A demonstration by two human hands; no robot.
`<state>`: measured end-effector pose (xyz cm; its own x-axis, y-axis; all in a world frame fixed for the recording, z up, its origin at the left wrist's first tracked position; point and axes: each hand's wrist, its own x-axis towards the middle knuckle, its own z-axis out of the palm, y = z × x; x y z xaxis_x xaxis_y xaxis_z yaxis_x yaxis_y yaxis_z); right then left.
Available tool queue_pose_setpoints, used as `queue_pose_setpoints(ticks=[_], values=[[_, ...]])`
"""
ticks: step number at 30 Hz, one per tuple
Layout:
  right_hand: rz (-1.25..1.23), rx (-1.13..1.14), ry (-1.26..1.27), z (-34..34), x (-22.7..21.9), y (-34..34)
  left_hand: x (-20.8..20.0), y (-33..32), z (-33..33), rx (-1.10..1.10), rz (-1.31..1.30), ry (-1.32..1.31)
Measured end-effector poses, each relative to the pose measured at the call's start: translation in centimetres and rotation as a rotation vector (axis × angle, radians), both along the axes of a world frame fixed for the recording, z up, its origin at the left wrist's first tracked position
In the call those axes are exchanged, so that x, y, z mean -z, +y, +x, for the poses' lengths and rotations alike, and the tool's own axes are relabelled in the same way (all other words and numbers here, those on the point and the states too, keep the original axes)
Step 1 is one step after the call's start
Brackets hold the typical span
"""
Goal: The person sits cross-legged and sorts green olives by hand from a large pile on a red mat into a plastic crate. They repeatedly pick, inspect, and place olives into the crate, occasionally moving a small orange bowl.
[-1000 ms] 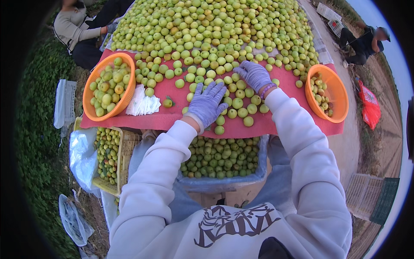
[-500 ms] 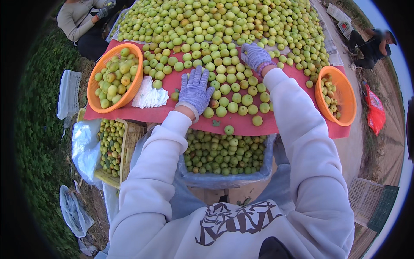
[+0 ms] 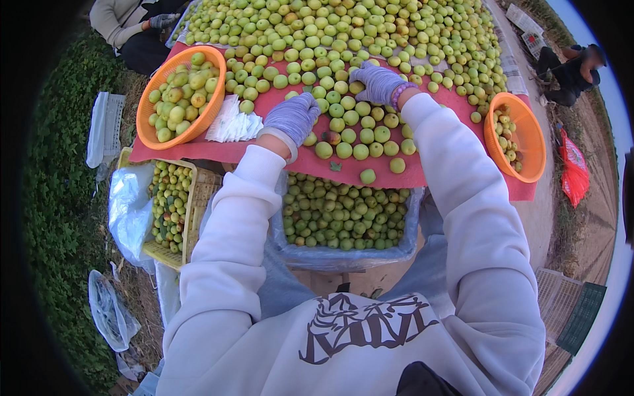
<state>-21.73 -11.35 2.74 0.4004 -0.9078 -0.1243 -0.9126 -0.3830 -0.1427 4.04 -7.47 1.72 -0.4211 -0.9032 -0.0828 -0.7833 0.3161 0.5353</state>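
Round green jujubes [image 3: 350, 119], some with brown patches, lie spread over a red cloth [image 3: 409, 173]. My left hand [image 3: 292, 119], in a grey-purple knit glove, is at the cloth's near left part. Its fingers are curled down beside the loose jujubes, and what they hold, if anything, is hidden. My right hand [image 3: 382, 86], gloved alike with a beaded bracelet at the wrist, is farther forward and to the right. Its bent fingers close on a brownish jujube [image 3: 356, 87] at the fingertips.
Orange baskets of jujubes stand left [image 3: 148, 112] and right [image 3: 536, 142]. White papers [image 3: 231, 122] lie by the left one. Below the cloth's edge is a lined crate [image 3: 412, 228] of jujubes; a yellow crate [image 3: 193, 211] is left. Two people [image 3: 122, 26] sit beyond.
My left hand has gone from flat, spread fingers to curled ones. My right hand has shifted slightly nearer and left, onto a jujube. One jujube near the cloth's front edge has rolled farther right.
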Motion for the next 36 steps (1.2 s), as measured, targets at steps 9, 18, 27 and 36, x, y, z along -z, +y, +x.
queue_pose_setpoints(ticks=[9,18,27,36], values=[[1.029,0.555,-2.148,-1.0,-1.2,11.8,-1.8,4.2,-5.3,-0.248,0.922,1.168],[0.055,0.133,-0.995,1.6,-2.2,16.5,-3.5,7.9,-6.6,0.090,0.497,1.316],[0.637,0.599,-2.525,2.6,-2.8,16.5,-3.5,8.2,-6.9,0.366,-0.076,0.707],[0.904,0.627,-2.467,3.0,-2.1,17.2,-3.5,9.0,-7.8,0.489,-0.549,0.377]])
